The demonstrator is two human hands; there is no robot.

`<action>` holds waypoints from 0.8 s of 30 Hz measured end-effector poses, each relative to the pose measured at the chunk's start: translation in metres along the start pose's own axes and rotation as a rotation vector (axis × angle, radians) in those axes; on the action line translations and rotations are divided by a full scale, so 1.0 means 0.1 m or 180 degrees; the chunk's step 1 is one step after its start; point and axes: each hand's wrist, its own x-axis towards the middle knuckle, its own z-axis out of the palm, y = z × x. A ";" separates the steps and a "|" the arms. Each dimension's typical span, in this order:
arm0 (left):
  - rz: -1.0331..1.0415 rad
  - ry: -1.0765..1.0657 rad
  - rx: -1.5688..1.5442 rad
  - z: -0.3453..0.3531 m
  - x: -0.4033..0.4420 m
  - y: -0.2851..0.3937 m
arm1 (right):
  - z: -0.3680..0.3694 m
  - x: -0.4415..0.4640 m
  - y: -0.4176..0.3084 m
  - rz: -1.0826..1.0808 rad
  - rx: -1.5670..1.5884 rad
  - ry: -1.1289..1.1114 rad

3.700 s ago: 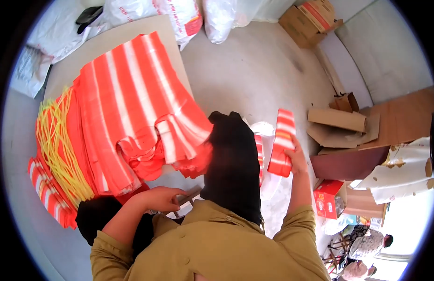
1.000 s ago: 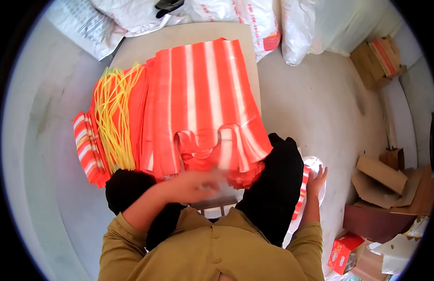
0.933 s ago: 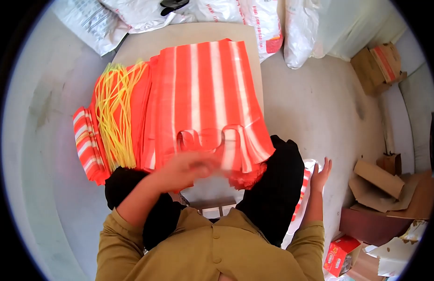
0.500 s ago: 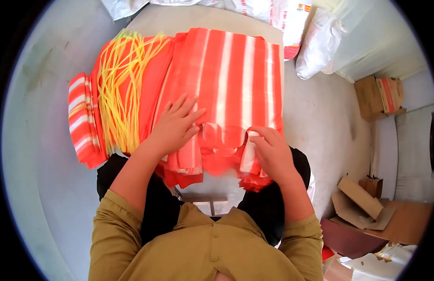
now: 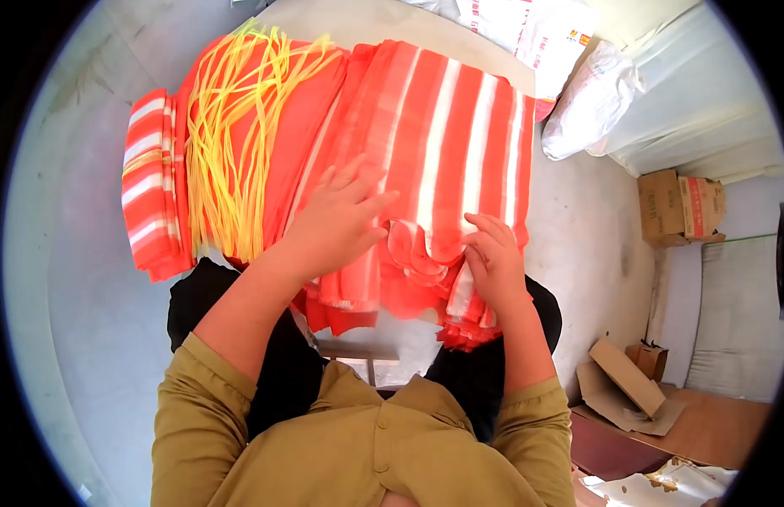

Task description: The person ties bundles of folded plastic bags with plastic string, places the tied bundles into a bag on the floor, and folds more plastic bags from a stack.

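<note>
Beyond the desk [image 5: 366, 21], white sacks [image 5: 552, 46] carry red lettering too small to read. The left hand [image 5: 339, 221], fingers spread, lies on the striped stack [image 5: 447, 144] atop the desk; the right hand [image 5: 496, 264], half-open, touches its near edge.

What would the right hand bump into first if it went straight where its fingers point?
Probably the red-and-white striped stack. The right hand points forward and left over it. It may already be touching it; the depth is unclear here.
</note>
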 end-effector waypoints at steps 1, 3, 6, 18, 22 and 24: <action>0.0038 0.0002 -0.0148 0.01 0.03 0.05 | 0.01 0.00 0.01 0.0148 0.0251 0.0039; 0.0236 0.0133 -0.0286 0.08 0.07 0.14 | 0.05 0.00 0.04 0.0441 0.0754 0.0110; 0.0402 0.0226 -0.0458 0.22 0.18 0.28 | 0.05 0.02 0.02 0.1137 0.1693 0.0108; 0.0476 0.0837 -0.0406 0.54 0.42 0.37 | -0.01 0.16 -0.25 0.0465 0.1224 0.0180; 0.0329 0.0753 -0.0756 0.43 0.44 0.39 | 0.07 0.25 -0.13 0.0270 0.0538 0.0111; -0.0353 0.1227 -0.1503 0.30 0.42 0.34 | 0.07 0.32 -0.20 0.1297 0.1718 0.0284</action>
